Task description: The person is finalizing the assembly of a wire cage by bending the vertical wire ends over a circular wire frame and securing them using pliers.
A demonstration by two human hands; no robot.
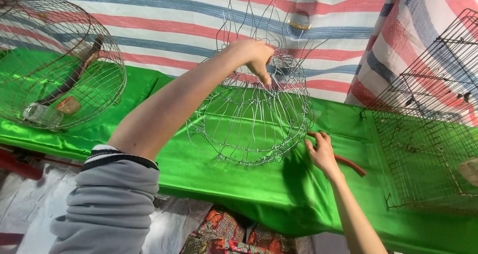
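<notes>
The left hand [256, 55] pinches the top of a half-woven wire cage frame [251, 119] standing on the green-draped worktop [209, 174]. The right hand [321, 152] closes on red-handled pliers [348, 163] beside it. Loose wire ends could prick fingers, or the frame could tip if that pinch slackens.

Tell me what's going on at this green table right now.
A person is working on a half-made wire basket that sits on the green cloth. The left hand grips it at the top, where loose wire ends stick up. The right hand rests on the cloth beside the basket, on a red-handled tool. A finished round wire cage stands at the far left, and dark square wire cages stand at the right.
</notes>
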